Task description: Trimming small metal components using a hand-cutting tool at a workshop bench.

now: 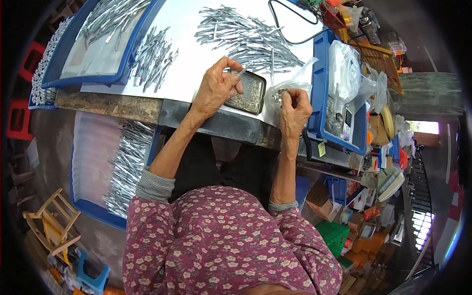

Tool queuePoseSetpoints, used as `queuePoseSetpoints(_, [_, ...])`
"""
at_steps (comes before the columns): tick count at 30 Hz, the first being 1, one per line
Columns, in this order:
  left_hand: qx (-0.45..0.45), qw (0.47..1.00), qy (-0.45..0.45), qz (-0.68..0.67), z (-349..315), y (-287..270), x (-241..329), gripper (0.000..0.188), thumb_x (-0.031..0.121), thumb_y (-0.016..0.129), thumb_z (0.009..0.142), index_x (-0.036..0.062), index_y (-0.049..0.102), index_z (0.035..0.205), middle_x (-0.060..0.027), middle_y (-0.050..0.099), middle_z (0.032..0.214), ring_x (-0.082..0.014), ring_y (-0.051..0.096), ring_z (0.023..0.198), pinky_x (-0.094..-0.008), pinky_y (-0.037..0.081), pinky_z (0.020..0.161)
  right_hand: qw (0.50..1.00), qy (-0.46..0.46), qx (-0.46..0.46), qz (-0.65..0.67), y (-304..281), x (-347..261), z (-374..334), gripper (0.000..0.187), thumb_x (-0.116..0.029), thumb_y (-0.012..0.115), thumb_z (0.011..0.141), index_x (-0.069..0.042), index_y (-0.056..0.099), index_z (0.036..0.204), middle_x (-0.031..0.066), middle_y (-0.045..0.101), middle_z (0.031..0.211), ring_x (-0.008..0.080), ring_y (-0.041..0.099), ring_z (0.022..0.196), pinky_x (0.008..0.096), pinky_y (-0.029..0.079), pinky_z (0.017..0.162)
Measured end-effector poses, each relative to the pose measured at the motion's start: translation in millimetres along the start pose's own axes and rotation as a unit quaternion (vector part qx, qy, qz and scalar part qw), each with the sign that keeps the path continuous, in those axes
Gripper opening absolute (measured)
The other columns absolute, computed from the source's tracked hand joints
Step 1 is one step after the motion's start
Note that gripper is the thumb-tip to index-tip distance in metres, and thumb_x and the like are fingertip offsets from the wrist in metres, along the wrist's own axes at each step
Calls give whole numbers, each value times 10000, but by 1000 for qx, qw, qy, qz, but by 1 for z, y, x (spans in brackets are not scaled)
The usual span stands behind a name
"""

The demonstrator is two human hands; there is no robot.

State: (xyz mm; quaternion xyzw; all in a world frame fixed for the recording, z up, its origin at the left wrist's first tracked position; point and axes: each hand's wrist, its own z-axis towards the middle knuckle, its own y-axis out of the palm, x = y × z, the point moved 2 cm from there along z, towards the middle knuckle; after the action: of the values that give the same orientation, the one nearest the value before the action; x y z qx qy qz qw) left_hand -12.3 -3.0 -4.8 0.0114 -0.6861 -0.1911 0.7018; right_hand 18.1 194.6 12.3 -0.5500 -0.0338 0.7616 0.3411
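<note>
My left hand [216, 87] is raised over the left side of a dark, rounded tin tray [262, 81], fingers closed in a pinch. A thin silver piece [243, 72] pokes out at its fingertips; its exact kind is too small to tell. In the tray lie many tiny metal parts [251, 93]. To the right, my right hand [297, 112] pinches at the mouth of a clear plastic bag [270, 109] holding small metal bits [278, 94]. Whatever sits between those fingertips is hidden. Beyond the tray, a large pile of slim silver rods [241, 34] spreads over the white tabletop [182, 24].
A smaller rod heap [153, 56] lies beside a blue tray [123, 73] at the far left. On the right, a blue bin [320, 73] holds plastic bags and a small device [347, 122]. A black cable [295, 43] crosses the back. Below left, another blue crate [93, 210] holds more rods.
</note>
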Motion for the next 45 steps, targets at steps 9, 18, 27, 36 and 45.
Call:
queuePoseSetpoints(9, [-6,996,10,-87,1,-2,-6,152,108,527,854,9,506,968,-46,569,634,-7,353,427,-143,247,378,981,33,-105,158,46,-43,-6,64,-10,596,738,8,586,799,12,574,671,52,503,585,200,399,530])
queuePoseSetpoints(18, [2,995,8,-101,1,2,3,131,28,496,826,-21,521,945,-26,539,579,-6,374,453,-144,278,400,968,50,-103,222,58,-42,-5,145,7,611,751,20,576,891,54,614,770,94,587,708,202,469,646])
queuePoseSetpoints(27, [15,996,22,-88,2,-2,-2,147,95,551,837,0,551,949,-2,538,586,3,356,447,-133,241,397,973,22,-98,206,68,-42,-5,164,-1,613,761,35,549,908,70,607,782,107,589,713,215,478,644])
queuePoseSetpoints(36, [8,993,-2,-121,0,-2,3,133,14,506,815,-26,539,937,-25,534,582,-9,402,463,-135,280,398,984,-76,-89,133,66,-39,-3,196,7,627,746,17,551,926,89,625,782,129,616,729,237,492,646])
queuePoseSetpoints(45, [-22,974,-45,-219,0,-8,0,156,38,539,813,-15,534,960,-38,533,592,9,308,386,-135,204,339,926,60,-138,346,67,-37,5,309,20,674,714,22,492,963,72,623,763,103,592,709,204,477,642])
